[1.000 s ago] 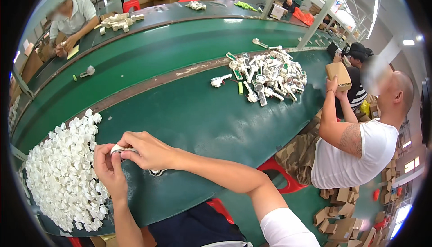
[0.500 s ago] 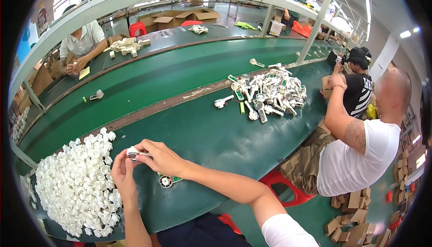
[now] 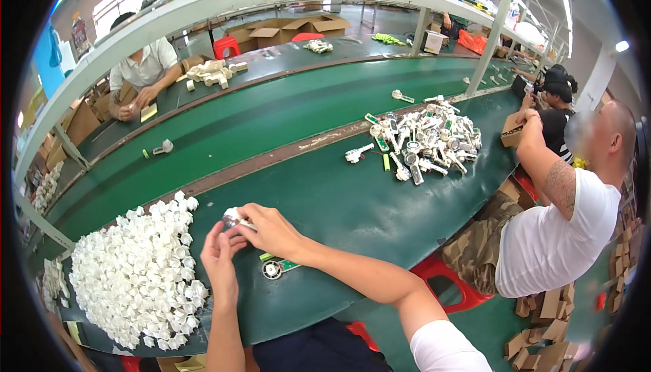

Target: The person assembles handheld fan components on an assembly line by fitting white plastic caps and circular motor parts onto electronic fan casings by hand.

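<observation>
My right hand (image 3: 272,231) grips a white plastic part with a round, dark-faced head (image 3: 232,218) and a short handle, its fingers pinching the handle side. Just left of it, my left hand (image 3: 220,258) has its fingers apart close to the head; whether a fingertip touches it I cannot tell. Below my right wrist lies a green circuit board (image 3: 290,264) joined to a round dark disc (image 3: 272,269), partly covered by the forearm. Beside them is a light-green cylinder (image 3: 266,257). A large heap of small white plastic pieces (image 3: 135,277) spreads left of my hands.
A pile of white handled assemblies (image 3: 434,138) with green boards lies farther right on the green table (image 3: 325,202). Behind a raised rail (image 3: 298,143) runs a green belt (image 3: 285,104). A seated co-worker (image 3: 556,236) is at my right, another person (image 3: 144,73) across the belt. A metal post (image 3: 489,40) rises beyond the pile.
The whole view has shifted, so the scene sits farther right. My left fingers have loosened from around the white part and spread; my right hand keeps hold of it.
</observation>
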Motion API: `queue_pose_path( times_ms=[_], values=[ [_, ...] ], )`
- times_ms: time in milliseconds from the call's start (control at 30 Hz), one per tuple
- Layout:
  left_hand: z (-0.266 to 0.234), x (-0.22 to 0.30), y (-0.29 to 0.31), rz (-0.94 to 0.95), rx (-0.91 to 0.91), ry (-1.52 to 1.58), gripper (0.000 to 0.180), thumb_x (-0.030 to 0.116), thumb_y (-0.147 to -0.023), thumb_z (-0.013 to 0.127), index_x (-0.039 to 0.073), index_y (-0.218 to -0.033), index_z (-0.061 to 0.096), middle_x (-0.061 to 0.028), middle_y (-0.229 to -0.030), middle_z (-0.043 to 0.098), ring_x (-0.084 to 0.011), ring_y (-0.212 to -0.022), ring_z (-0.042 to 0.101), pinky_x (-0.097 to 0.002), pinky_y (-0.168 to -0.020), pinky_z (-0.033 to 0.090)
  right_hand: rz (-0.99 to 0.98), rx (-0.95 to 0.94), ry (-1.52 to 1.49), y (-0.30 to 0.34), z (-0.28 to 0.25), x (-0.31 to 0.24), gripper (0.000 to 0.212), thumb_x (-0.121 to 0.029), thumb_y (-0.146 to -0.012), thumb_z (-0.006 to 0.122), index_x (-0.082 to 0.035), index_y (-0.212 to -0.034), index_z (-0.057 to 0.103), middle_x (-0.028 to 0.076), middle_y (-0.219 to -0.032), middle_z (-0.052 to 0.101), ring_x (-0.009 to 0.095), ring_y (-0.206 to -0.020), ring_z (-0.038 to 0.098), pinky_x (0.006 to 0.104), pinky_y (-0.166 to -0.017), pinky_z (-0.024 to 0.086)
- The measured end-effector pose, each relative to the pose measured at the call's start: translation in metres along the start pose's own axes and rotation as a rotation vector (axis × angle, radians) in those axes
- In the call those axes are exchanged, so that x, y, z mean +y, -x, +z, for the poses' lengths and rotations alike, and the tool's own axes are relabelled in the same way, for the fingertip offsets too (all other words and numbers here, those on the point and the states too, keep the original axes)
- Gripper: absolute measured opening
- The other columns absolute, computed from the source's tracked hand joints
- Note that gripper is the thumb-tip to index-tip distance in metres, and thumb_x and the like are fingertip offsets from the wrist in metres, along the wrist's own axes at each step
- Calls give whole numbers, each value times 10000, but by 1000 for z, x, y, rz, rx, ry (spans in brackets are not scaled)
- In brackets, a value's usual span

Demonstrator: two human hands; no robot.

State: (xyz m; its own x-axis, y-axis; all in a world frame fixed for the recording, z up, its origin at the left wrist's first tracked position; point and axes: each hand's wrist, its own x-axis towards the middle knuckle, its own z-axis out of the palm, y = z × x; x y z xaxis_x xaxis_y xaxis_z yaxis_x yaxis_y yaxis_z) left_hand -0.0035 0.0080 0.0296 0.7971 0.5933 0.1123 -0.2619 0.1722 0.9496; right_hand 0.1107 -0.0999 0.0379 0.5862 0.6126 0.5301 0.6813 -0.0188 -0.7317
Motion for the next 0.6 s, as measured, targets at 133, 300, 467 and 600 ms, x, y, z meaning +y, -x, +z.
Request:
queue_pose_path(
  times_ms=[133,300,467,600],
  values=[
    [1,-5,1,-32,-66,-207,362,157,-998,535,-91,-1261,513,-160,-1066,654,-165,-876,635,-291,-781,526,181,152,6,-7,-5,22,236,-105,-832,696,40,-1001,618,185,-915,703,331,-756,695,368,-689,548],
    [2,-7,5,-39,-81,-199,373,174,-1010,517,-96,-1266,505,-161,-1093,639,-171,-916,632,-297,-808,528,192,163,-108,-11,-8,16,245,-105,-815,720,36,-994,629,169,-915,714,264,-715,714,319,-620,547],
    [5,-10,5,-6,-45,-19,400,217,-1032,479,-85,-1295,479,-142,-1146,618,-163,-979,620,-297,-859,518,-175,155,147,3,14,1,252,-132,-761,731,-42,-957,599,112,-837,663,307,-744,650,409,-644,513],
    [-7,-20,0,-13,-4,15,300,222,-1039,463,-31,-1183,535,-66,-1043,614,-101,-920,592,-268,-824,501,-360,91,317,5,19,-2,239,-104,-730,706,-36,-937,607,56,-866,649,237,-751,582,354,-683,486]
  ],
)
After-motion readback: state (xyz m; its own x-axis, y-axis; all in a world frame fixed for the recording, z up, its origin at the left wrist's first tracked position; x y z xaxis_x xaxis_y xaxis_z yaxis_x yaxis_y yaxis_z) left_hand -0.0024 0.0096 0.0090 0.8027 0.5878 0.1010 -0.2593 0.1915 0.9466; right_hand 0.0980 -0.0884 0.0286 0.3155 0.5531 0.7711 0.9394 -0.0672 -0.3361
